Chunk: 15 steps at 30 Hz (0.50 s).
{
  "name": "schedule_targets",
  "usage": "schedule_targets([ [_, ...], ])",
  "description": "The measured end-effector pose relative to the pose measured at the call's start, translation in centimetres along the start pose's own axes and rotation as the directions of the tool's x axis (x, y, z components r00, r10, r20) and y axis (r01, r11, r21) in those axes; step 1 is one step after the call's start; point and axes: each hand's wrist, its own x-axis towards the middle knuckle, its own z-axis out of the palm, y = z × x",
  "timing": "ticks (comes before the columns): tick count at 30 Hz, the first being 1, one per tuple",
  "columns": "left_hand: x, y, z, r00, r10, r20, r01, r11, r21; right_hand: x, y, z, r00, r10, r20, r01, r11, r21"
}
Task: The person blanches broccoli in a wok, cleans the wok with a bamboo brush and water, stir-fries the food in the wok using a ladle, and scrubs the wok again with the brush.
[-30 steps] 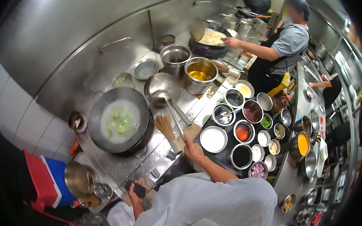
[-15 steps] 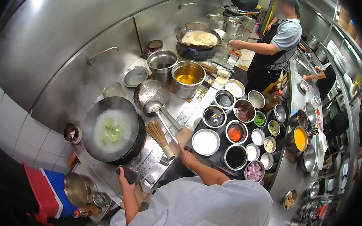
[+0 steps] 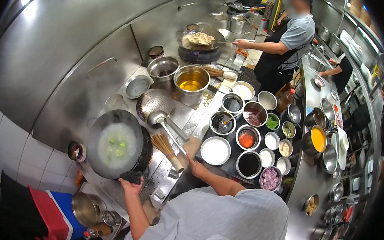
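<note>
My left hand (image 3: 131,186) is closed on a dark cloth (image 3: 131,176), pressed to the near rim of a large wok (image 3: 96,134). Green vegetable pieces (image 3: 119,147) float in cloudy, steaming liquid inside. My right hand (image 3: 198,168) grips the end of a long-handled ladle (image 3: 158,117). The ladle's bowl lies on a perforated strainer (image 3: 152,101), whose thick handle points toward me. Between my hands, a bamboo wok brush (image 3: 167,152) rests on the steel stove top.
A pot of yellow oil (image 3: 191,81) stands beyond the strainer. Several seasoning containers (image 3: 215,151) crowd the right side. Farther back, a co-worker (image 3: 289,42) holds a utensil at another wok (image 3: 188,39) of food. A steel counter (image 3: 300,179) runs along the right.
My left hand has moved forward with the cloth, up to the wok's rim. My right hand stays on the ladle. The co-worker's food is now bunched up in the far wok.
</note>
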Motion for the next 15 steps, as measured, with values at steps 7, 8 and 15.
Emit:
schedule_targets([
  [7, 1.9, 0.3, 3.1, 0.988, -0.150, -0.035, 0.153, 0.982, 0.107, 0.1, 0.4, 0.3, 1.000, 0.004, -0.029, -0.004, 1.000, -0.012],
  [8, 2.1, 0.5, 3.2, 0.989, -0.147, -0.031, 0.150, 0.982, 0.111, 0.2, 0.5, 0.3, 0.999, 0.003, -0.034, -0.003, 1.000, -0.010],
  [15, 1.5, 1.5, 4.1, 0.971, -0.231, -0.069, 0.238, 0.962, 0.130, -0.2, -0.1, -0.3, 1.000, 0.006, -0.013, -0.006, 1.000, 0.009],
])
